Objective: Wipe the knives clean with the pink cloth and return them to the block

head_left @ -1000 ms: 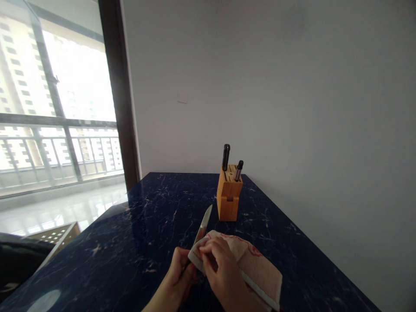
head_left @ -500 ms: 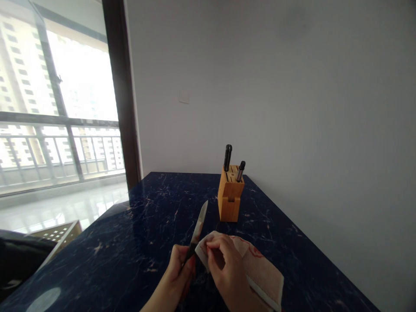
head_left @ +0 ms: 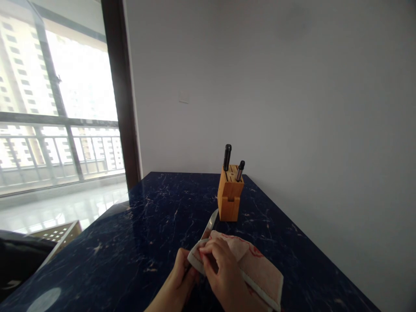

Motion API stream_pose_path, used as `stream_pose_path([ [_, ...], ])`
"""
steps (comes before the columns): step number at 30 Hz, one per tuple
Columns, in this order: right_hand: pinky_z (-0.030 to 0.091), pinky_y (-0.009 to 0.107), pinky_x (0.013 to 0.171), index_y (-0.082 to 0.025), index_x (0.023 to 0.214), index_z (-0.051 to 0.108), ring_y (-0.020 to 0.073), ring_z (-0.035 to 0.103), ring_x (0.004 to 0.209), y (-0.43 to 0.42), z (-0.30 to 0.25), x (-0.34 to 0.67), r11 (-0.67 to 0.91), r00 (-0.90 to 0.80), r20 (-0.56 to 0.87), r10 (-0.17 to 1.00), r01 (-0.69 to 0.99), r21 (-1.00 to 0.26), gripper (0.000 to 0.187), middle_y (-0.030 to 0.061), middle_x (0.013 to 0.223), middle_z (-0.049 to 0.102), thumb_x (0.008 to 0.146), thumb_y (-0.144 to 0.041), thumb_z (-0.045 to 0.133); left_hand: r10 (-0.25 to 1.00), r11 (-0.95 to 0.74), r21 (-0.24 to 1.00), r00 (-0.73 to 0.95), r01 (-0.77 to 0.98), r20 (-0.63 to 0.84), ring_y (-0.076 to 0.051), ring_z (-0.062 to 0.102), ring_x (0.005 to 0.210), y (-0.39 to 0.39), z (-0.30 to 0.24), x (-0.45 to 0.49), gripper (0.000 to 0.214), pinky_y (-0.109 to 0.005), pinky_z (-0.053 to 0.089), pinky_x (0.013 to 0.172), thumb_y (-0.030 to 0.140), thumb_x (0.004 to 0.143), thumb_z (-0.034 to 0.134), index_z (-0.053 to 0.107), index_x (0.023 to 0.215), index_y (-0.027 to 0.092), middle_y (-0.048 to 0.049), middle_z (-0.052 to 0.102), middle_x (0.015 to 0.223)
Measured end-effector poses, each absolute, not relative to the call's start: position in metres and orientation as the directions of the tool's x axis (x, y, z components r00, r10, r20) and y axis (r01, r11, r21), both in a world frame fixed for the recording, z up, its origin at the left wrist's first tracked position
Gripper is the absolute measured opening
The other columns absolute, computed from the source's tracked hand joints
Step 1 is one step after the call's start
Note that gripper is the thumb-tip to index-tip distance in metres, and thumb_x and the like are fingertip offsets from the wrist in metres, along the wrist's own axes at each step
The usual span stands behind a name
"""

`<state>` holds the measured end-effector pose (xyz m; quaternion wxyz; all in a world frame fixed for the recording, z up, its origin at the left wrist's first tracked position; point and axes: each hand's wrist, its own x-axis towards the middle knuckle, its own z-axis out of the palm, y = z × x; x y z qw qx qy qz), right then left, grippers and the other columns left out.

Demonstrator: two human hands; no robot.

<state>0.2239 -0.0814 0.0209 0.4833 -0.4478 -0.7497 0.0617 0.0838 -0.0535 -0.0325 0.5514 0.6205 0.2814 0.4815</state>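
Note:
My left hand (head_left: 178,281) is closed round the handle of a knife (head_left: 211,222), whose blade points away from me towards the block. My right hand (head_left: 221,271) pinches a pink cloth (head_left: 256,268) with red markings and a white edge, folded over the lower part of the blade. Only the blade's tip shows above the cloth. Both hands are low at the near edge of the dark blue marble table (head_left: 146,225).
A wooden knife block (head_left: 229,197) with two black handles (head_left: 226,157) stands at the table's far end near the white wall. A large window (head_left: 58,99) with a dark frame is at the left. A dark object (head_left: 16,260) sits at the lower left.
The knife was drawn out of the cloth half a second ago, with most of the blade bare. Now the cloth covers the lower blade again, and the blade leans more to the right.

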Motion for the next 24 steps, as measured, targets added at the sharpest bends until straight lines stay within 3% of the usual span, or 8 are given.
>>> stream_pose_path([
  [10,0.043,0.033,0.077,-0.021,0.079,0.05,0.0164,0.053,0.082,-0.08,0.02,0.226,0.567,-0.098,0.679,0.728,0.642,-0.515,0.015,0.0027,0.082,0.056,0.079,-0.007,0.044,0.874,-0.204,0.965,0.413,-0.163,0.254,-0.008,0.042,0.052,-0.052,-0.033,0.085,0.03,-0.019,0.031,0.048,0.049,0.079,0.053,0.047,0.081,0.021,0.0032,0.053,0.065],
  [16,0.047,0.029,0.07,-0.019,0.081,0.054,0.0156,0.058,0.075,-0.065,0.021,0.245,0.472,0.117,0.616,0.779,0.538,-0.698,0.009,0.0027,0.079,0.06,0.082,-0.016,0.045,0.869,-0.174,0.981,0.456,-0.081,0.192,-0.006,0.035,0.043,-0.052,-0.04,0.085,0.033,-0.019,0.021,0.041,0.053,0.079,0.05,0.045,0.082,0.021,0.005,0.05,0.056],
  [21,0.048,0.028,0.067,-0.018,0.081,0.055,0.0164,0.06,0.072,-0.058,0.026,0.261,0.407,0.285,0.573,0.768,0.473,-0.782,0.012,0.0038,0.078,0.063,0.084,-0.025,0.046,0.868,-0.299,0.954,0.424,0.033,0.257,-0.009,0.044,0.047,-0.054,-0.042,0.085,0.032,-0.02,0.031,0.047,0.052,0.081,0.048,0.046,0.081,0.02,0.0037,0.054,0.056],
  [24,0.048,0.027,0.066,-0.019,0.082,0.055,0.0165,0.06,0.072,-0.06,0.026,0.258,0.41,0.275,0.566,0.777,0.462,-0.787,0.012,0.004,0.079,0.063,0.084,-0.026,0.046,0.881,-0.275,0.96,0.412,0.047,0.232,-0.01,0.047,0.048,-0.055,-0.038,0.085,0.031,-0.02,0.034,0.046,0.051,0.081,0.048,0.046,0.083,0.02,0.0031,0.056,0.058],
])
